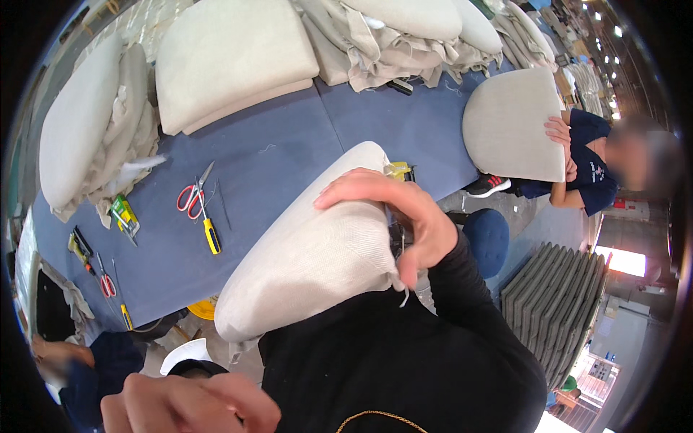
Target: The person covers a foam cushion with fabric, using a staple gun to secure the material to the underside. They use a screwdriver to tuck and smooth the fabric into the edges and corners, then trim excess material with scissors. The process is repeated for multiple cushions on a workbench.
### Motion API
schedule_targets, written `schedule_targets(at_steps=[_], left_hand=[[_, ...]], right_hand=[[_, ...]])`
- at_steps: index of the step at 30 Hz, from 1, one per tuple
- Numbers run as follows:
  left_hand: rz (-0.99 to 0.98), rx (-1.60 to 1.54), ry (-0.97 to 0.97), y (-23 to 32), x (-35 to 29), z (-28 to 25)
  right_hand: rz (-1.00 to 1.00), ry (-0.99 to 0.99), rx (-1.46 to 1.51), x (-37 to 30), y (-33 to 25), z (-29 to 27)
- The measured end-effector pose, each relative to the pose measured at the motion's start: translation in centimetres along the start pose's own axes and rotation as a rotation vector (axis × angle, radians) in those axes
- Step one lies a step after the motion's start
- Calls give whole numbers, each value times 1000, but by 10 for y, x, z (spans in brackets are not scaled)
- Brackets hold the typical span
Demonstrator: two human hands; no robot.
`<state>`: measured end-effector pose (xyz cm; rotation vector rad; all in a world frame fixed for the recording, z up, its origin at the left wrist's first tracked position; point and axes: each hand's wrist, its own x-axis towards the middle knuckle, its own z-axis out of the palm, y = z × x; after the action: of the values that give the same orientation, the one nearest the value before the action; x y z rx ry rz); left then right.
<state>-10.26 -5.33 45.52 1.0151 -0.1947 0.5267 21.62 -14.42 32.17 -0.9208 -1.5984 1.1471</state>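
Observation:
A beige fabric-covered seat cushion (pixel 310 252) leans on edge against my body at the front of the blue table. My right hand (pixel 408 216) holds its right end, fingers laid over the upper face and thumb down at the edge, where loose fabric and a thread hang. Close to the camera at the lower left is my left hand (pixel 188 404), raised apart from the cushion with fingers curled; what they pinch, if anything, is hidden. On the table beyond the cushion lie red-handled scissors (pixel 191 198) and a yellow-handled screwdriver (pixel 211 237).
Covered cushions (pixel 234 58) and loose fabric stand along the table's (pixel 289 151) far side. A green-yellow packet (pixel 124 215) lies at left, near more tools. A co-worker at right holds a rounded cushion (pixel 514 126); another sits lower left. Grey panels (pixel 556 310) are stacked at right.

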Motion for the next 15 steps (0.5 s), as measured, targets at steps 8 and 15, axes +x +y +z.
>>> schedule_targets(at_steps=[8,15], left_hand=[[111,64,57,-5,-23,11],[-63,123,249,17,-29,48]], right_hand=[[-28,-115,-243,1,-20,-2],[-75,-22,-315,21,-23,29]])
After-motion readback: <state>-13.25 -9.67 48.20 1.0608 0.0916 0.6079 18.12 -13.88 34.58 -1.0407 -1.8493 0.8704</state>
